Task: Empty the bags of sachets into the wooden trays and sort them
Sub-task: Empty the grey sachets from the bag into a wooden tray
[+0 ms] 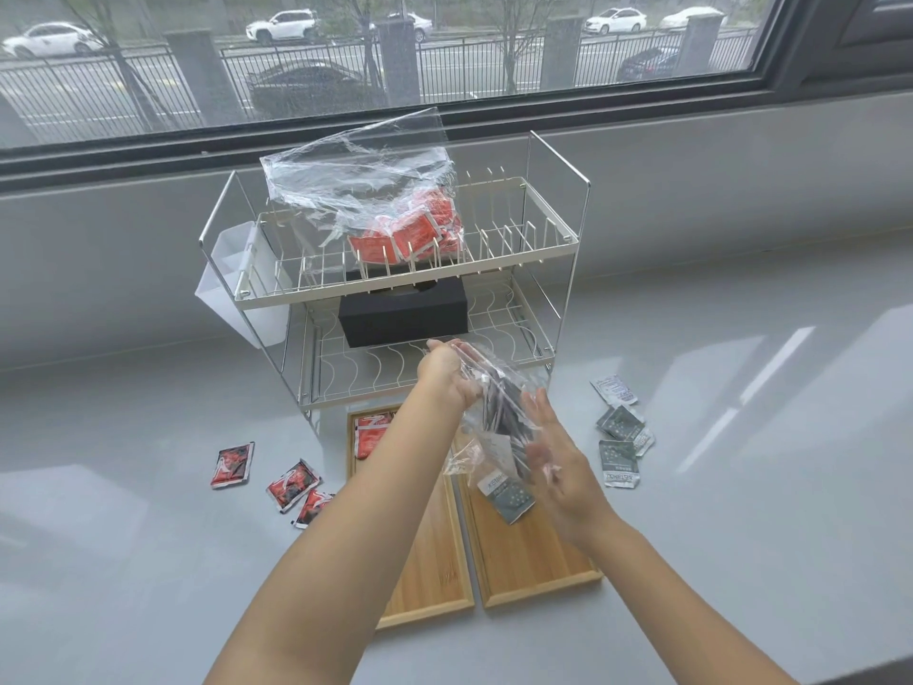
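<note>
Clear plastic, crumpled, makes up the bag held above the two wooden trays: the left hand grips its upper end with fingers closed around it, and the right hand is open, palm against the bag's lower side. Dark green sachets show through the plastic, and one green sachet hangs at the bag's lower mouth, just over the right tray. The rest of that tray's visible floor is bare wood. The left tray sits flush beside it, partly hidden by the left forearm; a red sachet lies at its far end.

Behind the trays stands a white two-tier wire rack. On its top tier lies a second clear bag, filled with red sachets at its lower right. The lower tier carries a black box. A white plastic cup hangs on the rack's left side.

On the grey counter, three red packets lie loose to the left of the trays. To the right, several green packets lie in a cluster, with a pale packet just beyond them. A window runs behind the rack
</note>
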